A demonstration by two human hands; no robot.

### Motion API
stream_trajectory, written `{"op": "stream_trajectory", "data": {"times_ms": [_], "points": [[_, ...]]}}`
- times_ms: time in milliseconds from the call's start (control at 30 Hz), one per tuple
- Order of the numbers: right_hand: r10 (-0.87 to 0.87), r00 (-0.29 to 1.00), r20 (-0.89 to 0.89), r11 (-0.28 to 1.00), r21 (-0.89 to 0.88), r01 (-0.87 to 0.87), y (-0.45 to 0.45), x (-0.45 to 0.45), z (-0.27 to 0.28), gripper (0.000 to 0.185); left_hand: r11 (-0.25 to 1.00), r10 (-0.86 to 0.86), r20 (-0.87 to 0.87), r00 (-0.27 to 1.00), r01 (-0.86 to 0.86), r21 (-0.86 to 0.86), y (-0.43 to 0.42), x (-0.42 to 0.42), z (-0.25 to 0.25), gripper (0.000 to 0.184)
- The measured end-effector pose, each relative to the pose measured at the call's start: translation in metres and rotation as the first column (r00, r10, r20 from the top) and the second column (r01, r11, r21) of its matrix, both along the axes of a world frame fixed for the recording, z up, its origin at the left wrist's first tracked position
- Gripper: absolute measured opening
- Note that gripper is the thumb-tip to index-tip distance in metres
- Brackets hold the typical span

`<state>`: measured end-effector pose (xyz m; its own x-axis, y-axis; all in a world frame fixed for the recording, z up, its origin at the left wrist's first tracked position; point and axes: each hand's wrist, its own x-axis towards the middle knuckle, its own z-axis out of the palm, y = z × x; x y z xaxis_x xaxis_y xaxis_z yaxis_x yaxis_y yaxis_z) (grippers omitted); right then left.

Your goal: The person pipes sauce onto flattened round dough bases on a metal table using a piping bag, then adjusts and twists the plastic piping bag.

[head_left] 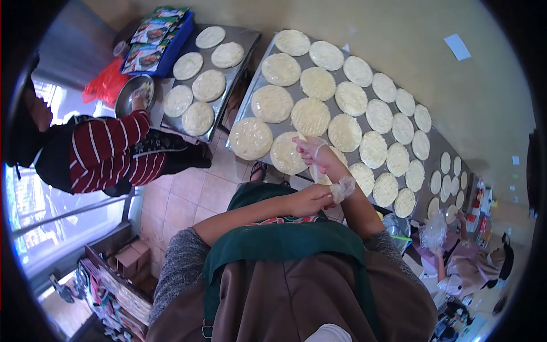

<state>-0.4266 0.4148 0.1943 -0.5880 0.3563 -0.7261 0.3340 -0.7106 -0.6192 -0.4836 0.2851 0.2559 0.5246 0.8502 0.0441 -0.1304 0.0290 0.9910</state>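
My left hand (312, 199) is bare and closed, pinching crumpled clear plastic (343, 189) beside my right forearm; it looks like the cuff of a thin glove. My right hand (312, 153) is in a clear plastic glove, its fingers curled together around something small and whitish that I cannot make out. Below it a strip of clear plastic hangs down. Under and around my right hand lie flat round dough pieces with a shiny, ridged pale topping, the nearest being one dough round (289, 153) at the edge of the metal table (240, 117).
A co-worker in a striped top (108, 145) reaches into a metal bowl (126, 101) at a second table. A blue crate (174, 52) of packets and a red plastic bag (107, 82) stand there. Another person (464, 265) at right holds clear plastic. Cartons (132, 256) sit lower left.
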Motion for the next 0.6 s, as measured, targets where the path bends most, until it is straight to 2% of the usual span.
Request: {"op": "stream_trajectory", "data": {"times_ms": [33,100,200,300,500,600], "points": [[0.112,0.989,0.092,0.981,0.146,-0.125,-0.004,-0.006,-0.010,0.028,0.999,0.048,0.012,0.999,-0.048,0.007,-0.005,-0.001,0.000,0.018],[0.275,0.913,0.302,0.839,0.389,-0.381,-0.014,-0.015,-0.037,0.034,0.991,0.135,0.033,0.990,-0.135,0.018,-0.015,-0.004,-0.001,0.017],[0.389,0.708,0.589,0.428,0.565,-0.705,-0.021,-0.027,-0.058,0.039,0.937,0.286,0.021,0.958,-0.284,0.204,-0.023,-0.011,-0.010,0.016],[0.408,0.555,0.725,0.421,0.390,-0.819,-0.022,-0.046,-0.056,0.039,0.920,0.366,-0.079,0.927,-0.348,0.181,-0.029,-0.016,-0.018,0.015],[0.342,0.581,0.738,0.255,0.523,-0.814,-0.012,-0.052,-0.069,0.041,0.879,0.455,-0.120,0.882,-0.423,0.220,-0.025,-0.027,-0.036,0.016],[0.383,0.516,0.766,0.217,0.469,-0.856,-0.006,-0.059,-0.078,0.039,0.884,0.459,-0.145,0.877,-0.433,0.176,-0.023,-0.035,-0.036,0.017]]}}
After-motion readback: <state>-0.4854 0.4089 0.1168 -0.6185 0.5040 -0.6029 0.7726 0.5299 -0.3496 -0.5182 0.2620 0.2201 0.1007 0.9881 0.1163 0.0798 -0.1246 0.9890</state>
